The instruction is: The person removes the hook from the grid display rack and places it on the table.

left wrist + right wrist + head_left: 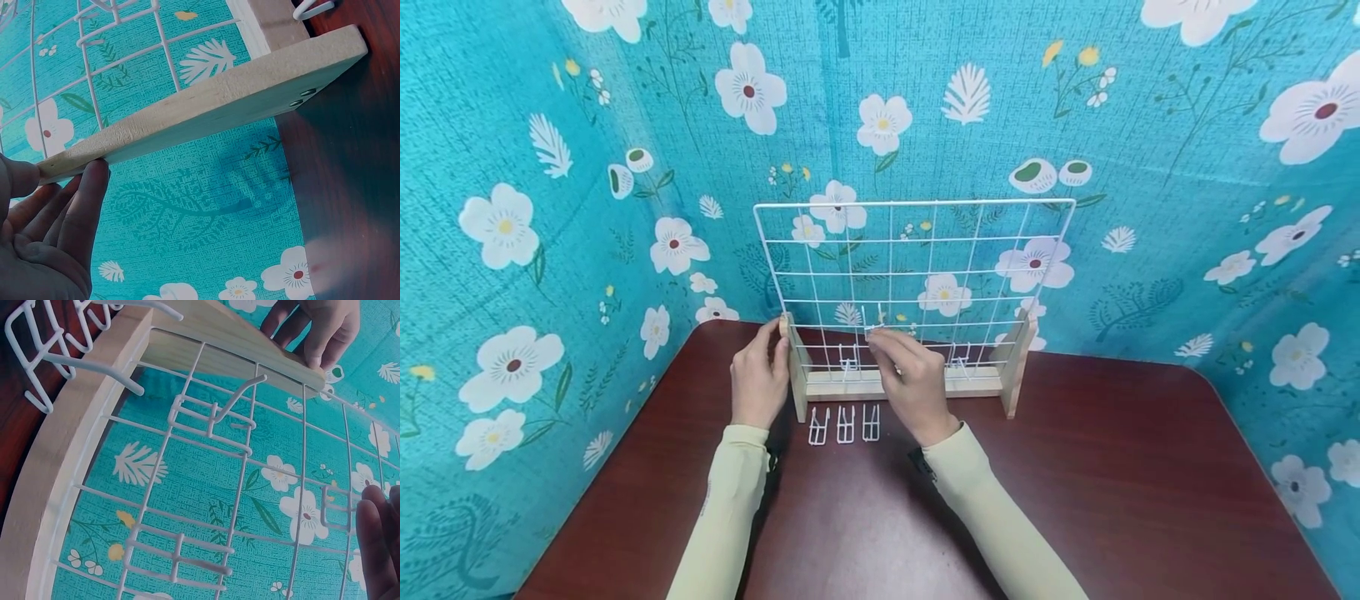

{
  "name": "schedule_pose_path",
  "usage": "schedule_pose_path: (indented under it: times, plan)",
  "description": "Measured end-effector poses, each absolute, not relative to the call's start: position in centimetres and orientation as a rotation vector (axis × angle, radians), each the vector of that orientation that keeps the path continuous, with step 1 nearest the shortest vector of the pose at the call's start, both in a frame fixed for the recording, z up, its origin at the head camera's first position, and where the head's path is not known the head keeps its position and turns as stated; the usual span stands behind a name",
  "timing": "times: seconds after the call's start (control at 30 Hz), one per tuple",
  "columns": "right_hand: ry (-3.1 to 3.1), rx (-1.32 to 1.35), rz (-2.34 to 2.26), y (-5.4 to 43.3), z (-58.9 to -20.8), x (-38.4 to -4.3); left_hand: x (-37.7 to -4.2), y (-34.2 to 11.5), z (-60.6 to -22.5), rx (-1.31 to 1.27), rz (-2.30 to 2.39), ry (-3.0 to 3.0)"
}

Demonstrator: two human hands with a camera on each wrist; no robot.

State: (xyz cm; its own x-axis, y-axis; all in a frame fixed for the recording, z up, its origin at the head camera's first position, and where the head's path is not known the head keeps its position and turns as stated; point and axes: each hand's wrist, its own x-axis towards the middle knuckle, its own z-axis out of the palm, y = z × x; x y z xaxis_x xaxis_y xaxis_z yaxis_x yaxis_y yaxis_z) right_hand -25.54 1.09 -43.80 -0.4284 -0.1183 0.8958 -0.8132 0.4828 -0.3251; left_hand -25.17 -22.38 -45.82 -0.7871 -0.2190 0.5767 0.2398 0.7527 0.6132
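My left hand (760, 375) grips the upper end of the wooden side support (219, 94) of a white wire grid rack (917, 272), thumb on one face and fingers on the other in the left wrist view. In front of the grid, my right hand (913, 383) pinches a small white wire hook (872, 321) by its near end; its prongs point up at the wires. The fingers hide part of this hook. Lower on the grid hang two similar hooks, a left hook (847, 364) and a right hook (959, 362).
Three loose white hooks lie in a row on the dark red table before the rack: a left one (818, 427), a middle one (846, 425) and a right one (871, 423). A wooden crossbar (973, 383) joins the supports. Flowered blue cloth (880, 75) stands behind.
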Motion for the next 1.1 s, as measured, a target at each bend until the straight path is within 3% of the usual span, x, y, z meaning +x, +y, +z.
schedule_pose_path:
  times: [1.1]
  plan:
    - [-1.969,0.839,0.956,0.73,-44.73,-24.80,-25.09,-22.40,-45.64,-0.012,-0.938,-2.312]
